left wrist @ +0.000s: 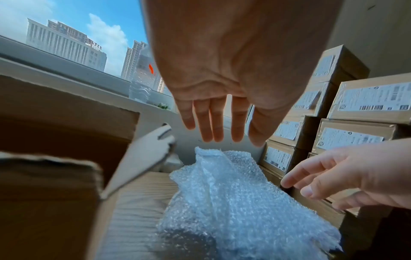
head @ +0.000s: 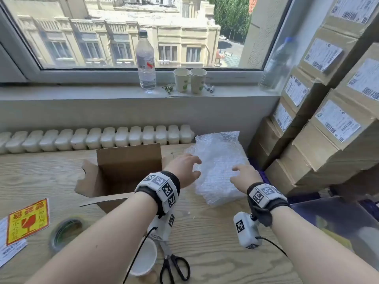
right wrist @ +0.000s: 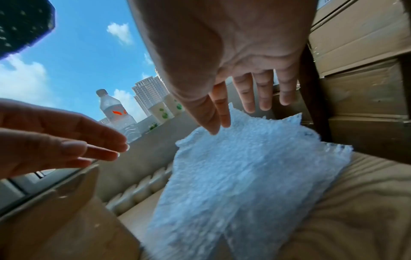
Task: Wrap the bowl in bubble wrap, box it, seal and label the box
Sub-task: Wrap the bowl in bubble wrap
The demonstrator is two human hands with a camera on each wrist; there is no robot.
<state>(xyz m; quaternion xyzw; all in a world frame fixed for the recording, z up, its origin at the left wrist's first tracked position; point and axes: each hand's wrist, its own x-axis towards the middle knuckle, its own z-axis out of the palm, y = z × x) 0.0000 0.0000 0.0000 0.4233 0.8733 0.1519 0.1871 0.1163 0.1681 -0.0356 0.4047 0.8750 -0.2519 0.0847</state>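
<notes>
A crumpled stack of clear bubble wrap (head: 219, 167) lies on the wooden table at the right rear. My left hand (head: 185, 167) hovers open at its left edge, fingers spread, holding nothing. My right hand (head: 245, 177) hovers open over its right side, fingers straight. From the wrist views both hands, the left hand (left wrist: 219, 121) and the right hand (right wrist: 244, 98), are above the bubble wrap (left wrist: 227, 202) (right wrist: 240, 176) without gripping it. An open cardboard box (head: 123, 173) stands left of the wrap. A white bowl (head: 143, 259) sits near the front edge, partly behind my left forearm.
Black scissors (head: 174, 265) lie beside the bowl. A tape roll (head: 65, 232), a red-yellow fragile sticker (head: 27, 221) and a shipping label (head: 10, 253) are at front left. Labelled boxes (head: 328, 119) are stacked at right. A bottle (head: 146, 62) and paper cups (head: 189, 79) stand on the sill.
</notes>
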